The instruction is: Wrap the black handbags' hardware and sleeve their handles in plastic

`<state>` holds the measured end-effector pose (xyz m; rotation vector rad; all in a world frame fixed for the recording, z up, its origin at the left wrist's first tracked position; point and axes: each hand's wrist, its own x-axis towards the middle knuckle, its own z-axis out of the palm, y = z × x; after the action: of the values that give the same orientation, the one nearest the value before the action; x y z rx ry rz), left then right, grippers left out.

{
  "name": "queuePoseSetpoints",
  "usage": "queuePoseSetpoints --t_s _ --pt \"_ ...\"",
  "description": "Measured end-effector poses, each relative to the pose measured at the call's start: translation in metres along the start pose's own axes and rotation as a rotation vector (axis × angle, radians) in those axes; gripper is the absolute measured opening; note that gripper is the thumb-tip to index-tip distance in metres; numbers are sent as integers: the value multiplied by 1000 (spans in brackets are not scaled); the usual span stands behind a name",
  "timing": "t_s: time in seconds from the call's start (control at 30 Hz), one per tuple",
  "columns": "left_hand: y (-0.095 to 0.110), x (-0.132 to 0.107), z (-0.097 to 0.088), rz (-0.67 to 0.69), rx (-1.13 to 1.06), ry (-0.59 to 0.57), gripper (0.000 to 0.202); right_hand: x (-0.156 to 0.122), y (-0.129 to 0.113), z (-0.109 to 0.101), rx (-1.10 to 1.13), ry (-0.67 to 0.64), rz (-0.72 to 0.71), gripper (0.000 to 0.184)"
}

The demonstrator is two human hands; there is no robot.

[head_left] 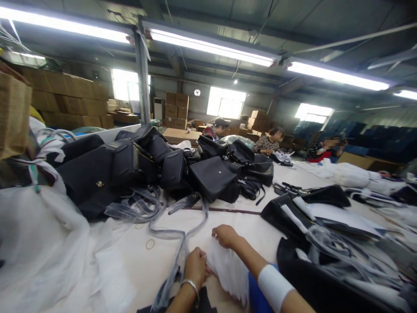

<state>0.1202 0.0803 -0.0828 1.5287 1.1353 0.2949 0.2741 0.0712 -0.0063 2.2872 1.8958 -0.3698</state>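
A thin white wrapping sheet, crumpled into folds, hangs between my hands above the table. My left hand, with a bangle on its wrist, is closed on the sheet's left edge. Farther forward and to the right, my right hand pinches its upper end, with the fingertips partly hidden. A plastic-wrapped strap runs along the table just left of my left hand. Below that hand lies a piece of black material, mostly cut off by the frame.
Black handbags are heaped across the back of the white table. More black bags and wrapped straps lie at right. White sheeting covers the left side. Several people sit beyond; cardboard boxes stand behind.
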Motion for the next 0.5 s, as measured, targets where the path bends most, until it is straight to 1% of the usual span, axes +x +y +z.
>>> queuePoseSetpoints --t_s 0.07,0.2,0.27,0.4,0.5 --pt "-2 0 0 41 -7 32 17 3 6 1 9 -26 -5 25" --pt "-4 -3 -2 155 33 114 16 2 13 0 61 -29 -33 25" --pt "-3 -4 0 185 46 140 14 0 15 -1 100 -28 -37 24" --pt "1 -3 4 151 22 147 9 0 17 -4 186 2 -22 23" --pt "5 0 6 91 -15 147 9 -2 16 -5 258 77 -2 23"
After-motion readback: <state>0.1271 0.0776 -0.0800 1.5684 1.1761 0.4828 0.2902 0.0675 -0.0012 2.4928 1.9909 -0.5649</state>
